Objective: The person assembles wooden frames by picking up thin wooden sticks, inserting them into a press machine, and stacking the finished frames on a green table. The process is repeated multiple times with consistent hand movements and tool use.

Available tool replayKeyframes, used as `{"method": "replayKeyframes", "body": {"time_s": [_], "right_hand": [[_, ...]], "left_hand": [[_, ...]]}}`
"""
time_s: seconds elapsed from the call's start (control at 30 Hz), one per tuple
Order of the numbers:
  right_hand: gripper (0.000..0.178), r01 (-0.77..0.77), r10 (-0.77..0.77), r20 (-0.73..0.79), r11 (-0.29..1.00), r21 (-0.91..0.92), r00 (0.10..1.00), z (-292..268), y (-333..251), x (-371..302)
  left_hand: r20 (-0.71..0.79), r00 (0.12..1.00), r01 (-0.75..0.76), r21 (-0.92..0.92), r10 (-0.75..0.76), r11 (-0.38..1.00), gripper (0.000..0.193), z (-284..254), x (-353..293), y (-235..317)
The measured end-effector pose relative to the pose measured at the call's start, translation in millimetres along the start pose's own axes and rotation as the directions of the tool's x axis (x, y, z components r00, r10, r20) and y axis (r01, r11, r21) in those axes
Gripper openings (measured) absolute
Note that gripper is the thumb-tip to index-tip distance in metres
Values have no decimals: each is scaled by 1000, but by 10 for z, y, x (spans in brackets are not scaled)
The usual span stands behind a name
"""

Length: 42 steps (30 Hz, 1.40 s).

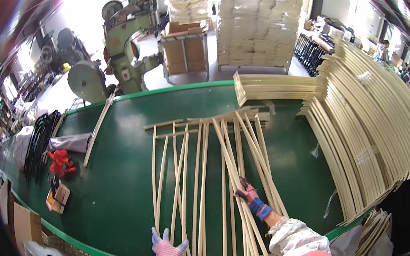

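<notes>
Seemingly arranging strips: my right hand clasped several; left hand, splayed by near edge of worktop, likely needed closing.

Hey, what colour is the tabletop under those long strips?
Dark green; the tabletop shows best in the head view.

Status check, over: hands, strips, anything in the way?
Left hand spread at near ends of pale strips. Right hand on slanting ones. Strips loose on green table. Possible snag: some cross; large stack stands apart.
</notes>
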State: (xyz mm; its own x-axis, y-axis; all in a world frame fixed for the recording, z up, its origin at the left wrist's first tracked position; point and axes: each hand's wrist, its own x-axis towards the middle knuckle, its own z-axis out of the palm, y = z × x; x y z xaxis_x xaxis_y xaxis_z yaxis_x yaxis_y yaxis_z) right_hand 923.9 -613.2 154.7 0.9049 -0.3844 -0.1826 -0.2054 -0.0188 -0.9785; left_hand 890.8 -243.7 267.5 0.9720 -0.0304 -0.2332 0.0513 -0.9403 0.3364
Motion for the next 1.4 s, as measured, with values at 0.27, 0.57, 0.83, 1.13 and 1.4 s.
{"method": "replayKeyframes", "body": {"time_s": [0.27,0.57,0.83,1.13,1.4], "right_hand": [[98,-81,13,-139,865,-495,990,1181,-480,-129],[103,-248,221,-119,774,-583,968,1680,-1126,-149],[70,545,300,530,39,-838,794,865,-1289,-2937],[16,817,-645,559,187,-545,520,1014,-1770,-3286],[14,585,-546,-359,811,-1,757,-57,-2826,-3252]], "left_hand": [[-98,995,5,27,-2,1000,94,-308,106,-657],[-144,988,-41,105,56,994,83,-356,512,-1087],[-308,902,-285,100,302,953,62,-368,27,-1466],[-296,845,-461,17,445,887,57,-125,-1087,-1391],[-605,606,-640,15,517,768,67,-1095,-1383,-439]]}}
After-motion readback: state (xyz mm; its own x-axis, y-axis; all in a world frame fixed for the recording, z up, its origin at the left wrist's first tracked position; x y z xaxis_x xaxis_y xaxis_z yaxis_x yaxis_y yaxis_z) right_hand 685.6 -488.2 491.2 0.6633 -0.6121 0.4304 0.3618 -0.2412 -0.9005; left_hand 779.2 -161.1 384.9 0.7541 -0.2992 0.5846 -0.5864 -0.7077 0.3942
